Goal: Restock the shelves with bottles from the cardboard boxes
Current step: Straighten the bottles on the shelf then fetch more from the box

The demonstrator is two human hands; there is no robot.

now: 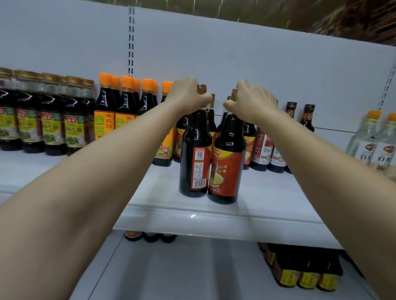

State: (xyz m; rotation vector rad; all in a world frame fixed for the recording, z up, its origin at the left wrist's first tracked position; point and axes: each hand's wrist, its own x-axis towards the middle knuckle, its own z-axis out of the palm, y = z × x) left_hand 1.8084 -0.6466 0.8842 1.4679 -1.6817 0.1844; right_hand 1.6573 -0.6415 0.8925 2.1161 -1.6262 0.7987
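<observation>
Two dark sauce bottles with red labels stand side by side on the white shelf. My left hand grips the neck of the left bottle, whose barcode side faces me. My right hand grips the neck of the right bottle, whose label faces front. More bottles of the same kind stand right behind them. No cardboard box is in view.
Along the shelf's back stand green-labelled dark bottles at left, orange-capped bottles, red-and-white-labelled bottles and clear bottles at right. A lower shelf holds yellow-capped dark bottles at right.
</observation>
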